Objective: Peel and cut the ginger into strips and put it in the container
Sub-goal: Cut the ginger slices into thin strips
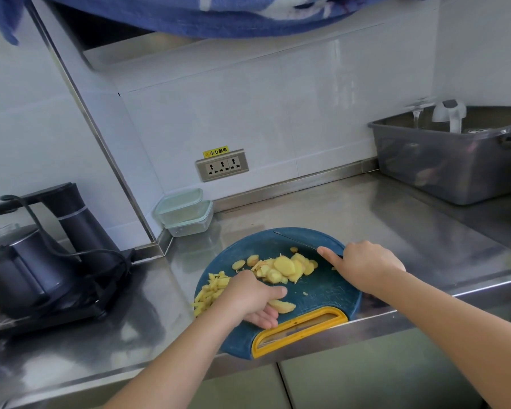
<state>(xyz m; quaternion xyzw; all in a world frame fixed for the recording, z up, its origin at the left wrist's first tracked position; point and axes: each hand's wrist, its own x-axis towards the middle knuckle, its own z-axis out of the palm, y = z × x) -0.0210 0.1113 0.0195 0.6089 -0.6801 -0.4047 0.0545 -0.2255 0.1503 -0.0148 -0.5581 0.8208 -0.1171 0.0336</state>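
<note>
- Steel counter [381, 219] runs along a white tiled wall, and everything below is placed from the round blue board [325, 293] lying at its front edge, yellow handle slot toward the person.
- On the board's middle lies the ginger, already peeled: a heap of flat slices [286, 268], probably kept overlapping so several can be cut at one pass.
- At the board's left edge sits a pile of finished strips [210, 290], pushed aside, I'd say, to leave the middle free for cutting.
- One slice [282, 306] lies near the board's handle, just under the left hand [250, 296], whose fingers are spread and curled loosely down over it. They look to be drawing it out or steadying it, not gripping hard.
- Over the board's right side, the right hand [366, 265] is closed around the knife [298, 240], forefinger stretched along the spine for control. The blade points to the board's far edge, tip clear of the slices, so no cut is under way.
- Beyond the board, to its far left against the wall, stand two stacked lidded containers [185, 212], lids on, well apart from the ginger. Nothing has gone in yet.
- Left of the board sits a black kettle set [45, 249]; far right of it, a grey tub [452, 160].
- My guess: slicing is done, strip-cutting partway.
</note>
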